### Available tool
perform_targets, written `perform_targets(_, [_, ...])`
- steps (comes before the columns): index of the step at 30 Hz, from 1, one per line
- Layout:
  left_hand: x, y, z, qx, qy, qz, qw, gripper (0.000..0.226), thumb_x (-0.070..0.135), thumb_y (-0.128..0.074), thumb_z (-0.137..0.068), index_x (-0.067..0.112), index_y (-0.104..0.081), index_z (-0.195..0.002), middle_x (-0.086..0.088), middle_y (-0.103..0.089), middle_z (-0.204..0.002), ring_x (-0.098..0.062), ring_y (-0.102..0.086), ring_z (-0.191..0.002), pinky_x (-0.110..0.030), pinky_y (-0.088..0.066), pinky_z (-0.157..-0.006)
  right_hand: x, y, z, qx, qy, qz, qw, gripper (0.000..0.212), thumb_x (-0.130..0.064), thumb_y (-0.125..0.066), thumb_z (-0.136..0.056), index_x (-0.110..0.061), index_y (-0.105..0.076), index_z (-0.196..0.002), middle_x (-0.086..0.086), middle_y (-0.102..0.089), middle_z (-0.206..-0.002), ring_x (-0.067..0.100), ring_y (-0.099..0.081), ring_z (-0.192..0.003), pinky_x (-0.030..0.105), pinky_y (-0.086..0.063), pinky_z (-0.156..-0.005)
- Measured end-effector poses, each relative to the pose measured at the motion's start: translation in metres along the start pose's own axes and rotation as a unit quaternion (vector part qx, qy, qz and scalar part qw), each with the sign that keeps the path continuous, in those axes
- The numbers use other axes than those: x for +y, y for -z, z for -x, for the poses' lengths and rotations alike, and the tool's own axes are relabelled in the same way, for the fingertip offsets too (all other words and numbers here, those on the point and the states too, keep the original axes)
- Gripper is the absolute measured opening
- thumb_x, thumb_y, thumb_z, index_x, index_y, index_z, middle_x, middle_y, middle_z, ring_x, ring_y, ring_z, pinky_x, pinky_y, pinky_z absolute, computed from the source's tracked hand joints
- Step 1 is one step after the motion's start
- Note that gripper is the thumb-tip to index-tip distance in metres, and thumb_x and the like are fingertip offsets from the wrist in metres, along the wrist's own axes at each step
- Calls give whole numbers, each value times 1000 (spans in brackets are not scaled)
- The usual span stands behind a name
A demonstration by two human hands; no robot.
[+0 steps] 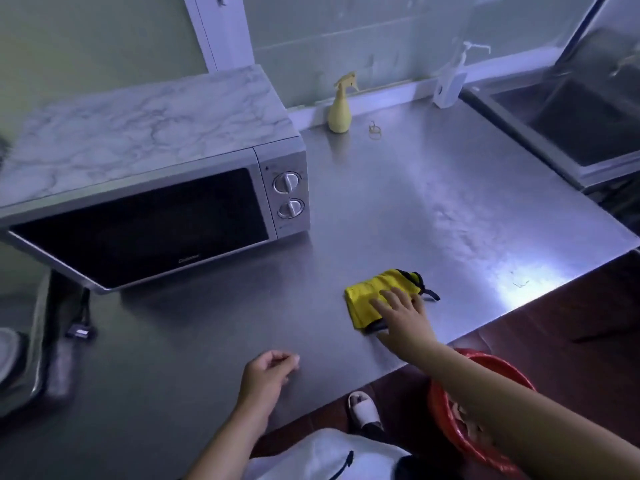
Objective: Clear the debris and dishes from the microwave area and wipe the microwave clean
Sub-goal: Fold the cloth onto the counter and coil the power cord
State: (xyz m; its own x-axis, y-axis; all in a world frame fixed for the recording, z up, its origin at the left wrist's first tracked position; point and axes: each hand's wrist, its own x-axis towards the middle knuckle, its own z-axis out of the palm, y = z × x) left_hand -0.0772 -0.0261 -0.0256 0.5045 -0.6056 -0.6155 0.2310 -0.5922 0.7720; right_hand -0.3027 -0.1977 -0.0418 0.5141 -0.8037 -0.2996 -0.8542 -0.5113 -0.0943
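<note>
Microwave (149, 216): stands at the back left of the steel counter (433, 202). Its long axis runs along the back wall. The dark door, which is closed, faces the front edge and me.
Microwave controls: the panel is at the right end, with two round dials (286, 182) one above the other.
Microwave top: marble-patterned surface.
Writing: there is a small brand word low on the door and small print beside the dials. Both are too blurred for me to read.
Cloth (374, 289): yellow and folded, lying flat near the front edge, to the right of the microwave and well apart from it. As far as my hand lets me see, its long axis runs roughly along the front edge. The black-trimmed end points right.
Right hand (403, 318): palm down on the cloth's near right part, with straight, spread fingers (382, 304) pressing it. The thumb is at the cloth's near side.
Left hand (265, 375): over the counter near the front edge, fingers loosely curled, holding nothing. It is left of the cloth and not touching it.
Back edge: a yellow spray bottle (340, 110) stands upright with rubber bands (374, 130) just beside it. A white pump dispenser (450, 81) is at the back right corner.
Beyond the right edge: a steel sink (571, 123).
Below the front edge: a red basket (446, 410), under my right forearm.
</note>
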Motion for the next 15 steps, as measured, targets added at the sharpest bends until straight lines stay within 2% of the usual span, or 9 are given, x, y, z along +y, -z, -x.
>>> perform_targets(2, [1, -17, 0, 24, 26, 23, 999, 6, 5, -71, -89, 4, -72, -84, -6, -74, -73, -18, -66, -75, -30, -51, -74, 16, -2, -15, -2, 61, 3, 998, 61, -31, -64, -87, -30, -46, -145, 0, -40, -151, 26, -27, -147, 54, -12, -117])
perform_targets(3, [1, -25, 1, 39, 35, 36, 998, 5, 5, -69, -90, 3, -72, -86, -7, -74, -76, -18, -66, -75, -29, -50, -73, 21, -3, -21, 25, 97, -9, 995, 53, -27, -68, -83, -27, -57, -135, 3, -52, -141, 30, -40, -139, 57, -20, -114])
perform_targets(5, [3, -38, 4, 69, 44, 60, 995, 4, 4, -67, -91, 3, -71, -91, -10, -74, -81, -18, -66, -75, -28, -50, -70, 29, -3, -28, 116, 156, -55, 979, 32, -19, -79, -71, -18, -76, -103, 6, -71, -107, 36, -65, -108, 59, -40, -99])
perform_targets(6, [4, -44, 6, 78, 49, 67, 994, 5, 3, -66, -92, 4, -71, -93, -11, -73, -83, -19, -66, -75, -28, -50, -70, 32, -1, -30, 148, 168, -88, 971, 23, -18, -81, -69, -16, -77, -91, 4, -74, -94, 36, -69, -95, 56, -46, -93])
perform_targets(8, [8, -58, 12, 81, 57, 65, 993, 7, 3, -64, -93, 5, -70, -94, -12, -73, -86, -20, -65, -77, -29, -49, -71, 39, 12, -33, 133, 158, -167, 964, 11, -20, -75, -79, -16, -77, -90, 4, -74, -87, 33, -67, -89, 44, -47, -85])
perform_targets(11, [23, -79, 15, 52, 32, 38, 997, 11, 4, -64, -93, 12, -71, -95, -12, -71, -97, -19, -65, -84, -28, -50, -75, 52, 40, -41, 24, 115, -310, 944, 16, -20, -61, -94, -22, -74, -102, -1, -71, -91, 21, -61, -88, 33, -42, -73])
perform_targets(13, [39, -92, 15, 13, 1, 1, 1000, 15, 13, -68, -92, 20, -69, -105, -8, -67, -108, -15, -64, -94, -27, -51, -81, 59, 63, -44, -26, 81, -406, 910, 16, -18, -61, -95, -21, -74, -104, -7, -66, -86, 12, -57, -80, 27, -44, -73])
perform_targets(15, [58, -107, 19, -54, -18, -3, 998, 35, 30, -76, -86, 27, -63, -119, -3, -66, -117, -13, -64, -102, -30, -50, -89, 62, 83, -42, -40, 73, -469, 879, 13, -13, -63, -94, -15, -75, -99, -8, -59, -74, 6, -50, -67, 24, -43, -66])
